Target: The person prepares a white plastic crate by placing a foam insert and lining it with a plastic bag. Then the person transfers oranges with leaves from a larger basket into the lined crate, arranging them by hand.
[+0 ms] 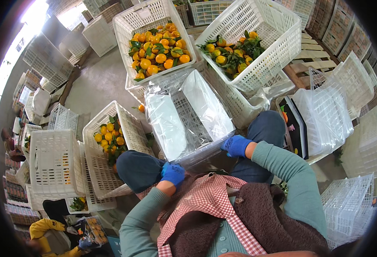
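In front of me a clear plastic basket (pixel 197 159) is tilted across a stack of white crates, its near end between my knees. Thin clear film (pixel 156 88) lines it and spills over the rim. Two white liner sheets (pixel 168 128) lie along its inner sides, with the slatted bottom showing between them. My left hand (pixel 173 174), in a blue glove, is closed at the basket's near left corner. At the near right corner, my right hand (pixel 236 146), also gloved in blue, has its fingers curled over the edge. Both sets of fingertips are partly hidden.
Beyond the basket stand a white crate of oranges (pixel 124 21) and one of leafy oranges (pixel 289 40). Another crate (pixel 96 167) with leafy fruit is at my left. Stacked clear baskets (pixel 332 115) and a black printed carton (pixel 294 128) stand right. A co-worker (pixel 53 235) sits lower left.
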The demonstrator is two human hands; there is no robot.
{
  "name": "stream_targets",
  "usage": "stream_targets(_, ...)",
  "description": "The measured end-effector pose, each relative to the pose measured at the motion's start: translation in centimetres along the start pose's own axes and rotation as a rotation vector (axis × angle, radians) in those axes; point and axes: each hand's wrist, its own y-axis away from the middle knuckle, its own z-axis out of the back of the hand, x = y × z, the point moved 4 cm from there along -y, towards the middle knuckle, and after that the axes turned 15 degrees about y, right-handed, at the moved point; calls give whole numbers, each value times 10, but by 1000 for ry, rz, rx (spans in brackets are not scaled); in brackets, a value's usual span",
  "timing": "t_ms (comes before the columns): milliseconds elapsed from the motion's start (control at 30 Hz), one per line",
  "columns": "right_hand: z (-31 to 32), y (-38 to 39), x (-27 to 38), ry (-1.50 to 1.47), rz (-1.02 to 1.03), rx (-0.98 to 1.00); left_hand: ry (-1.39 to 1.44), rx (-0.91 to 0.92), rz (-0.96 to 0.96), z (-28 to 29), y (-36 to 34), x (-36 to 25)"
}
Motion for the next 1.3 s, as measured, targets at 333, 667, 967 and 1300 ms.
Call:
stream_targets(333,74,53,-29,-217,261,-104,388,-191,-350,85,67,-10)
stream_targets(667,34,-92,-27,553,14,-15,-158,-147,-124,114,-57,34)
stream_targets(967,61,-100,-35,282,247,246,-143,439,-144,91,-109,30)
stream_targets(1300,166,-222,-125,-359,144,-80,284,-393,-366,221,-144,99)
